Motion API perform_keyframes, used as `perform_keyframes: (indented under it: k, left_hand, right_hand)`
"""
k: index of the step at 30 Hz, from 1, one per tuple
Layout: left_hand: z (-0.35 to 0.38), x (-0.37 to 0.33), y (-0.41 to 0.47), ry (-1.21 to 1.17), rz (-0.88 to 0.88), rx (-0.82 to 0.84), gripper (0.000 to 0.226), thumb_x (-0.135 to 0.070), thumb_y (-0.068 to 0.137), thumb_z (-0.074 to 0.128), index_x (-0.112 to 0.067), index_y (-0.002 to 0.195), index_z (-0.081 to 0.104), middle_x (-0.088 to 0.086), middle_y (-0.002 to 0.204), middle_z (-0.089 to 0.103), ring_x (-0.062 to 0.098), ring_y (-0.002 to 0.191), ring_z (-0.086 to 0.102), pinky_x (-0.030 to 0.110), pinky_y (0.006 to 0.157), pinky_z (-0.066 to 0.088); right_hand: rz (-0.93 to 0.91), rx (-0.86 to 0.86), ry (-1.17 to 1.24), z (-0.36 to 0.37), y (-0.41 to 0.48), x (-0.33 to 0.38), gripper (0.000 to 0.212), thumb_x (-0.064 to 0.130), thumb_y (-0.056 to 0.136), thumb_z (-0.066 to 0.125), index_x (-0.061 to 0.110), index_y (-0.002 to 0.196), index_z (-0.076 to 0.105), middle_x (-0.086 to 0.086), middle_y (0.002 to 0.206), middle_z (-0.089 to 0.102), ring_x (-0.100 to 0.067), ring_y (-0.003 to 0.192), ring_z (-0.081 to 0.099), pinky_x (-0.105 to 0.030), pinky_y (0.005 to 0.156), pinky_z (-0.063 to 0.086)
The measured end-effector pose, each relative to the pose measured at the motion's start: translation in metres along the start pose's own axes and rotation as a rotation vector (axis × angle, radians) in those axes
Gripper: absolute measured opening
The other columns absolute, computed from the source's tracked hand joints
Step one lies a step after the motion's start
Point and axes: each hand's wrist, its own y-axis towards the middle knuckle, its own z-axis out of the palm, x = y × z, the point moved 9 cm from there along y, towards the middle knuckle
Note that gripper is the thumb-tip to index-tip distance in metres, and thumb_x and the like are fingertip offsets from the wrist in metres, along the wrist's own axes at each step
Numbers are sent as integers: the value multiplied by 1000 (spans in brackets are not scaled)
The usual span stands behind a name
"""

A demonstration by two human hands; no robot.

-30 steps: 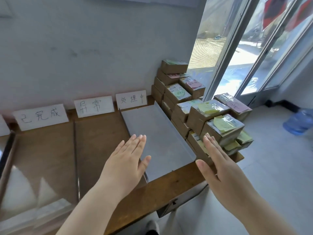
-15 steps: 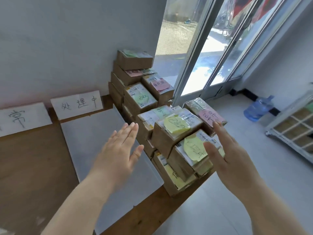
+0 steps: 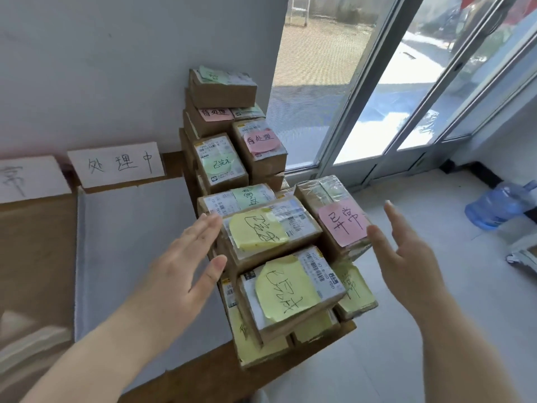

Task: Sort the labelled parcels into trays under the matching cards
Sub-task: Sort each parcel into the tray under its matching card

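While a person's two open hands hover on either side of it, a yellow-note parcel sits on top of the pile of parcels at the centre of the frame. The left hand, at lower left, has its four fingers straight and pressed together, the thumb held apart. Its fingertips reach the parcel's left edge, though whether they touch the cardboard cannot be told. The right hand, at lower right, turns its palm toward the pile, fingers straight and close together. Its thumb is apart from them and just beside a pink-note parcel lying tilted at the pile's right side. Neither hand holds anything. Just below the first parcel, nearer the bottom of the frame, lies a second yellow-note parcel. More brown boxes rise in a taller stack against the grey wall at upper centre, carrying pink and green notes. Left of the pile a grey tray rests on the wooden table, below a white card with handwritten characters. A second card is cut off by the left edge. Glass doors fill the upper right, and a blue water bottle lies on the floor at far right.
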Motion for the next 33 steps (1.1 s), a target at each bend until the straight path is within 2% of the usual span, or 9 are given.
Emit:
perform_keyframes:
  k: [3,6,13,16,21,24,27,29,33]
  left_hand:
    - [10,-14,-1,28,-42,-66,51,-67,90,20,-54,137,6,-46,139,-3,-27,130,-5,-2,101,1]
    - [16,-27,-2,60,-86,-130,50,-58,94,26,-49,137,3,-43,138,-5,-26,130,-7,-5,99,-2]
    - [16,-44,-13,122,-184,-236,52,-56,90,28,-52,135,2,-43,140,-5,-25,131,-7,-5,94,5]
    - [17,-49,-14,195,-203,-259,53,-57,92,26,-49,138,1,-32,149,-2,-10,140,-2,13,106,10]
    - [17,-56,-13,237,-231,-262,54,-57,92,25,-50,138,-3,-30,150,-4,-2,143,0,21,110,14]
    - [16,-59,-13,296,-222,-255,56,-66,89,17,-50,138,-6,-30,150,-6,-7,141,-5,15,108,5]
    - [14,-62,-12,310,-238,-252,58,-61,87,18,-49,138,-6,-32,147,-9,-9,140,-7,13,106,3]
    - [14,-63,-11,317,-245,-249,58,-62,87,17,-49,137,-8,-32,147,-10,-8,140,-7,14,107,3]
    - [15,-65,-12,337,-247,-221,60,-67,83,8,-49,137,-9,-37,142,-15,-23,130,-19,4,101,-7]
  right_hand:
    - [-62,116,-15,12,14,-7,64,37,94,51,26,150,22,2,151,35,-15,127,40,-30,96,34]
    - [-134,175,-35,20,21,-15,76,41,88,59,26,150,18,9,157,19,-11,143,20,-35,112,25]
    - [-224,201,-166,31,20,-23,96,66,72,61,40,148,10,16,158,-7,-9,146,-3,-42,116,22]
    - [-253,201,-204,34,21,-17,98,70,69,61,43,147,8,13,158,-7,-13,146,0,-40,113,24]
    - [-266,202,-259,37,22,-10,97,71,70,59,43,145,3,13,158,-3,-15,144,9,-37,106,34]
    - [-270,184,-285,38,23,-9,96,69,73,58,43,144,-1,12,157,-2,-17,143,13,-37,98,41]
    - [-265,171,-273,38,24,-10,93,66,76,58,43,143,-2,10,157,-1,-19,141,15,-38,97,43]
    - [-261,150,-238,38,24,-11,91,62,76,60,43,144,1,8,156,3,-20,140,17,-39,97,43]
    - [-271,71,-158,31,26,-13,88,54,77,64,40,146,11,5,155,14,-22,137,22,-38,98,40]
